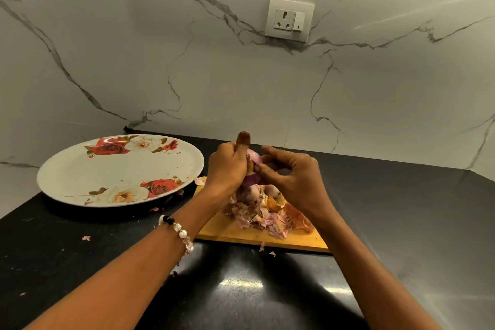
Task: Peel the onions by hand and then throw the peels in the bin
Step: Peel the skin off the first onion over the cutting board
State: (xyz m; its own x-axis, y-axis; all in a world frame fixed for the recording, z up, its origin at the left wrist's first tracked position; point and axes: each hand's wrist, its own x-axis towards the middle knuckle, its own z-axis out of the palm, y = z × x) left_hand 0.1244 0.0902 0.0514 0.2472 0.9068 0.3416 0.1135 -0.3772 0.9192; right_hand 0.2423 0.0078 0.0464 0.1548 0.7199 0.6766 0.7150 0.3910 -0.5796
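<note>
A purple onion [254, 158] is held above a wooden cutting board [241, 233]. My left hand [227, 166] grips the onion from the left, thumb raised behind it. My right hand [292, 177] pinches the onion's skin from the right with its fingertips. A strip of purple peel [251, 180] hangs loose under the onion. Below the hands, a heap of pink and brown peels [265, 214] lies on the board, with pale onions partly buried in it [270, 190]. Most of the held onion is hidden by my fingers.
A large white plate with red and white roses [80, 177] sits on the black counter [241, 289] to the left of the board. Small peel scraps [86, 237] lie scattered on the counter. A marble wall with a power socket [289, 19] rises behind. No bin is in view.
</note>
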